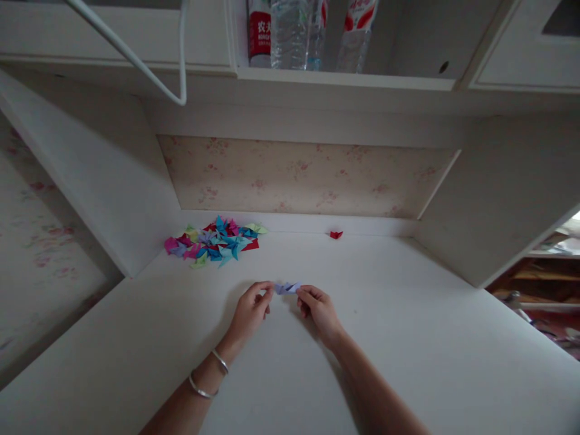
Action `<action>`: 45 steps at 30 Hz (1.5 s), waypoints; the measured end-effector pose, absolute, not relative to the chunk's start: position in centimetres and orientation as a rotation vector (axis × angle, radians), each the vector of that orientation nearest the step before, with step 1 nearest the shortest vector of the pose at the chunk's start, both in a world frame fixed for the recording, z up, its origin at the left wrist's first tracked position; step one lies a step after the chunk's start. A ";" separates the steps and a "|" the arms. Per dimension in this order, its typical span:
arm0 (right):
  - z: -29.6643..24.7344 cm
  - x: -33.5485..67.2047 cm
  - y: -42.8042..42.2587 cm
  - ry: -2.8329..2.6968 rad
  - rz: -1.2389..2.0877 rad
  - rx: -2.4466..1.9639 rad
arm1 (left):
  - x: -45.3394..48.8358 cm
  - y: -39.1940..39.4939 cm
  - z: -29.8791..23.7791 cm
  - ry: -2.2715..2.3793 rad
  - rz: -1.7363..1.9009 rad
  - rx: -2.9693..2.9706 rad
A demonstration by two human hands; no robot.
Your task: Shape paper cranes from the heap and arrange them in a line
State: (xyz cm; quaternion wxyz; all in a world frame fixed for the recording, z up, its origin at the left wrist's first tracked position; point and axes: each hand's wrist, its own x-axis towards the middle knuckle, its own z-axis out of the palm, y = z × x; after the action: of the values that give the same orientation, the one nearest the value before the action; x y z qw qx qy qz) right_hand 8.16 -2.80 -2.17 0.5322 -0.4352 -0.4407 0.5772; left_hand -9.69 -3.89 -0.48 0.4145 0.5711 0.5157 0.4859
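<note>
Between my two hands is a small folded piece of lavender paper, held just above the white desk. My left hand pinches its left end between thumb and fingertips. At the right end, my right hand grips the paper the same way, with its other fingers curled under. Ahead and to the left lies a pile of folded paper pieces in pink, blue, green, red and purple. A single red folded paper piece sits apart, near the back edge.
White side panels enclose the desk left and right. Overhead runs a shelf holding several plastic bottles. A white bent tube hangs down at the upper left. Floral wallpaper covers the back.
</note>
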 end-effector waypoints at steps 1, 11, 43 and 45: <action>-2.2 8.1 -2.8 -1.055 1.375 -1.041 | -9.7 -3.9 -0.4 1.303 1.216 1.437; -2.4 8.3 -2.7 -1.079 1.377 -1.047 | -9.4 -3.5 -1.3 1.347 1.204 1.487; -4.0 6.9 -2.7 -1.386 1.183 -1.278 | 2.0 18.8 -1.4 1.429 0.947 1.940; -3.8 6.8 -2.7 -1.465 1.117 -1.313 | 2.7 20.0 -1.8 1.477 0.908 1.943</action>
State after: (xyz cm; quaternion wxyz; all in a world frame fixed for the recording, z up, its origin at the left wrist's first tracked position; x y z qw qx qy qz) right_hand 6.82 -2.69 -3.79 0.4256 -0.5254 -0.5860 0.4466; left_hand 2.73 19.95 -1.76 0.2659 0.7193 0.5467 0.3361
